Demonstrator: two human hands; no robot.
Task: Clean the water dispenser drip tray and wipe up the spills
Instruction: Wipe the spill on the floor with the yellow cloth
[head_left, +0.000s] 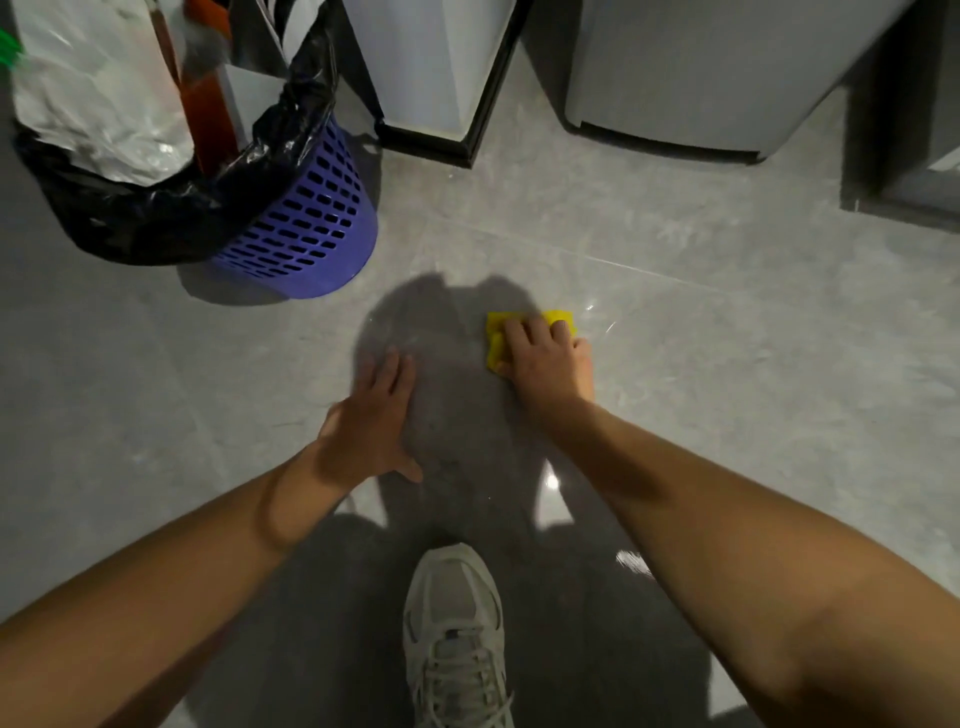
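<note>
The right hand (545, 361) holds the yellow cloth (496, 349) against the floor (727, 374), fingers curled over it. The left hand (371, 421) rests flat on the floor, fingers straight.

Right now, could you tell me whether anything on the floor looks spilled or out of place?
Small shiny streaks, possibly water, lie on the floor just right of the yellow cloth under the right hand. The purple bin looks overfilled, its black liner sagging over the rim. Nothing looks damaged.
</note>
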